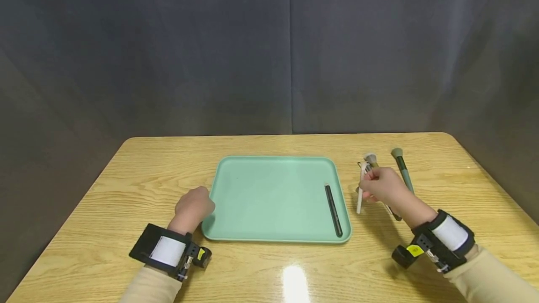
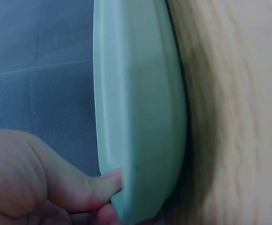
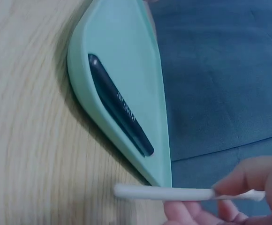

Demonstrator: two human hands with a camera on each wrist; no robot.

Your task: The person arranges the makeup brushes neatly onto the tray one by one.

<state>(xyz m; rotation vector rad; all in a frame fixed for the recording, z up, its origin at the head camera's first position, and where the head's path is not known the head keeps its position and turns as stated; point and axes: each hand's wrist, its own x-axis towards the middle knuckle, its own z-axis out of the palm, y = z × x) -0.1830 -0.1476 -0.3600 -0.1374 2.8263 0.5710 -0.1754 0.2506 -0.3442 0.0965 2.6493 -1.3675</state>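
The left hand (image 1: 194,208) pinched the tray (image 1: 269,200), where 1 black stick (image 1: 333,210) lay. The right hand (image 1: 384,185) gripped a white stick (image 3: 154,192).

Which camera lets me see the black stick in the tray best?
The right wrist view: the black stick is big there, and pale lettering shows on it. The head view shows it whole but small, inside the tray. The left wrist view doesn't show it.
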